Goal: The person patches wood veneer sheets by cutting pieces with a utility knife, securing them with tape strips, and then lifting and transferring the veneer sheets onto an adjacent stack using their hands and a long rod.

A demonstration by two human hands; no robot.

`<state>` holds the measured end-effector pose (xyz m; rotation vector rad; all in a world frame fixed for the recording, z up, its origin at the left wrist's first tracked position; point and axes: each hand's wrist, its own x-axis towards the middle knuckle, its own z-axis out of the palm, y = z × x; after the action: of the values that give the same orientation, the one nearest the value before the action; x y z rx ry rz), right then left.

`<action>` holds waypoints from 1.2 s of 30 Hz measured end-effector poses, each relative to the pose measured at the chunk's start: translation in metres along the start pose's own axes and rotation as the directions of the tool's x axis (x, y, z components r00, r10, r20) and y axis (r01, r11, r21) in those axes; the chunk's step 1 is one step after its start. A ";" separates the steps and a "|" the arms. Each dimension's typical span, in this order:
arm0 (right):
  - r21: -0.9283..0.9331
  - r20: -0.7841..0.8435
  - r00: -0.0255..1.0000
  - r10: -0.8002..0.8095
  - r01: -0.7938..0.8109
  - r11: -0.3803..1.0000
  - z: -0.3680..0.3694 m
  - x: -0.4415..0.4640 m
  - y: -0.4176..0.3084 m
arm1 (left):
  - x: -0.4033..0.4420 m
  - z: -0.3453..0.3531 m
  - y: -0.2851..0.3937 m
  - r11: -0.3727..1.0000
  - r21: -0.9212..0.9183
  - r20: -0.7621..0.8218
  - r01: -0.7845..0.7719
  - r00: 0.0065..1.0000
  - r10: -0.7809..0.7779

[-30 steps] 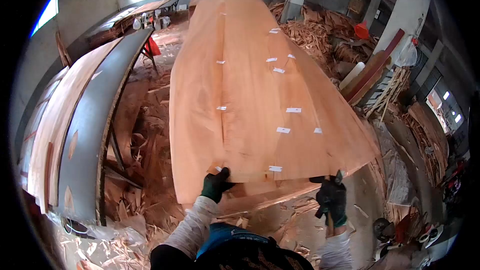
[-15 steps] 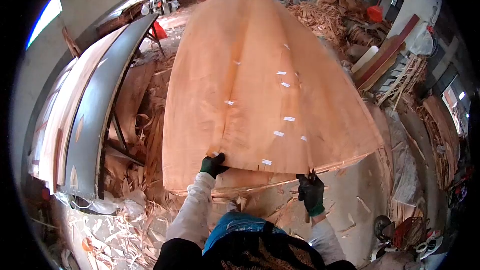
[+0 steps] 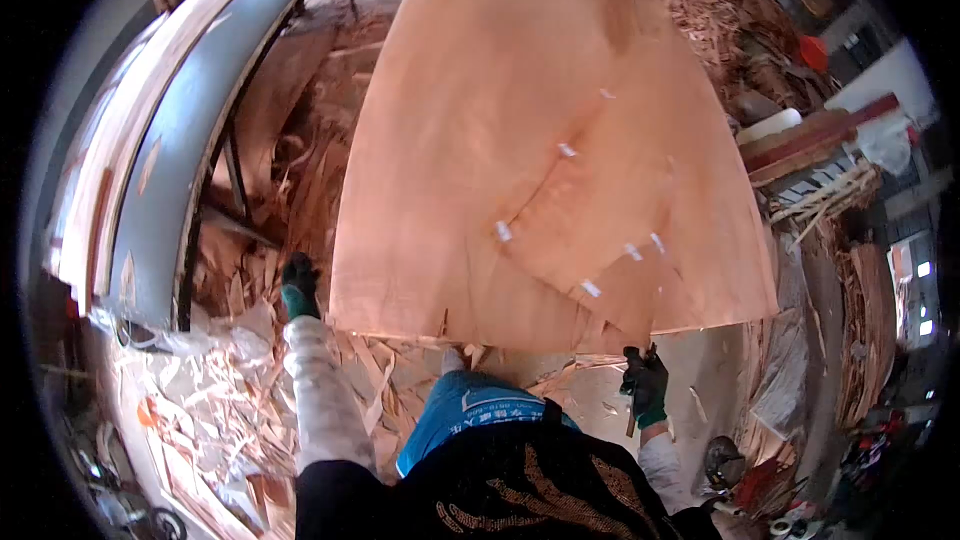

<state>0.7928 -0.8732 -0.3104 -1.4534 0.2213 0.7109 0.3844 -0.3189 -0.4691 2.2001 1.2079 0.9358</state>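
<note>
A large stack of thin wood veneer (image 3: pixel 450 140) spreads out in front of me. On top lies a taped sheet (image 3: pixel 590 200) with small white tape pieces, its near left part shifted to the right and slanted. My right hand (image 3: pixel 645 380), in a dark glove with a green cuff, is closed at the near edge of that sheet and also has a thin stick-like tool in it. My left hand (image 3: pixel 298 285), gloved the same way, is off the veneer, left of the stack's near left corner; its fingers are too dark and blurred to make out.
At the left stands a long table (image 3: pixel 185 160) with a grey top and veneer strips. Wood scraps (image 3: pixel 220 420) litter the floor below it. A scrap pile (image 3: pixel 750 50) lies at the back right, near boards (image 3: pixel 820 140) and a bundle of sticks (image 3: pixel 830 195).
My left hand has let go of the sheet and moved left. The sheet's near left part has swung right, while my right hand stays at the near edge. The view has tilted down.
</note>
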 end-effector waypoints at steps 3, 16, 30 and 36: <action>-0.375 -0.055 0.998 0.009 -0.029 0.927 0.002 -0.004 -0.012 | -0.040 0.025 -0.101 0.318 -0.575 0.224 0.753 0.520 -0.824; -0.487 -0.115 0.950 -0.291 0.201 0.850 0.009 -0.008 -0.054 | -0.087 0.041 -0.087 0.439 -0.430 0.094 0.789 0.523 -0.847; -0.270 0.157 0.976 -0.148 0.187 0.945 0.031 -0.010 -0.079 | -0.080 0.005 -0.083 0.322 -0.805 0.067 0.499 0.615 -0.786; -0.310 0.067 0.973 -0.221 0.231 0.922 0.018 0.001 -0.079 | -0.022 -0.072 -0.012 0.104 -0.979 0.040 0.175 0.663 -0.748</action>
<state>0.8326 -0.8520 -0.2427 -1.7387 -0.0906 0.5968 0.3157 -0.3263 -0.4366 0.4552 0.9815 1.4078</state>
